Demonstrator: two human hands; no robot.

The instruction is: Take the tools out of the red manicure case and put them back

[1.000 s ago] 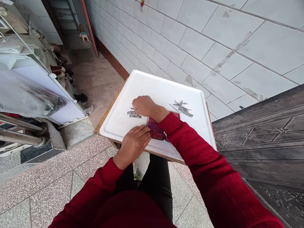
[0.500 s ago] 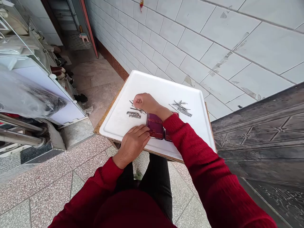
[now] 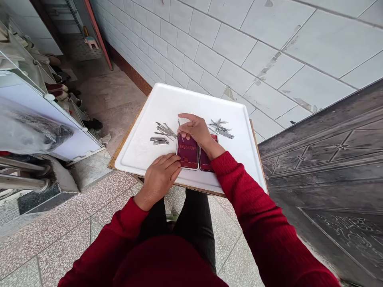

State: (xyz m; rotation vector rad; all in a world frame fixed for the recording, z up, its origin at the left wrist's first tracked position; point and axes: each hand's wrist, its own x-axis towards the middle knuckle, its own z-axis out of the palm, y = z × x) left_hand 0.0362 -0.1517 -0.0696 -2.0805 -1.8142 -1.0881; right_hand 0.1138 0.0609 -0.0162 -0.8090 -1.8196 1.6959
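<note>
Head view: right hand point(image 3: 196, 129) pinching one slim tool point(image 3: 179, 124) above the case point(image 3: 190, 156), loops point(image 3: 187, 147) looking bare; left hand point(image 3: 158, 178) unclenched at its edge; loose tools point(image 3: 160, 142) left, more tools point(image 3: 225, 134) right.

Tray point(image 3: 200, 101) free along far edge; metal tools point(image 3: 164, 130) flank right grip point(image 3: 196, 130).

I seem to be in a home's entryway: shoes point(image 3: 59, 95) line a rack point(image 3: 70, 141) at my left, with a small pink stool point(image 3: 91, 42) beyond.

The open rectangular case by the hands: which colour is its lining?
The lining is purplish maroon, best seen in the head view.
</note>
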